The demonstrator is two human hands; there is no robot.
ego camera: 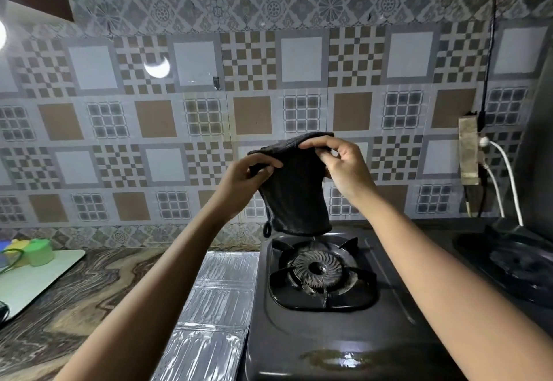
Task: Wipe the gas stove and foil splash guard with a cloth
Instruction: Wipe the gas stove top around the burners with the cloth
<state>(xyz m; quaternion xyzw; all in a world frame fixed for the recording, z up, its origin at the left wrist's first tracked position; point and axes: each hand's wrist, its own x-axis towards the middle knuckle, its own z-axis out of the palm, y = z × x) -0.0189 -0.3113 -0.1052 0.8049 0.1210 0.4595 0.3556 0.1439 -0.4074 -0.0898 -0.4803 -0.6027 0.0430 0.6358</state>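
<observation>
Cloth up in the air, nothing wiped yet.

Held the dark cloth (294, 189) by its top edge above the gas stove (326, 335) – left hand (244, 181) pinched shut on the left corner, right hand (344, 168) pinched on the right, other fingers loosely curled. Hung limp and folded over, so clearly soft, light, floppy – probably better bunched into a pad in one palm before pressing down. Burner (317, 270) right under the hanging end. Foil splash guard (220, 300) lying flat just left of the stove, thin and crinkly-looking, likely easy to tear or dent – light strokes there, holding an edge down.

Dark cloth (294, 192) hanging above black stove (329, 329) — foil guard (221, 306) left.
</observation>
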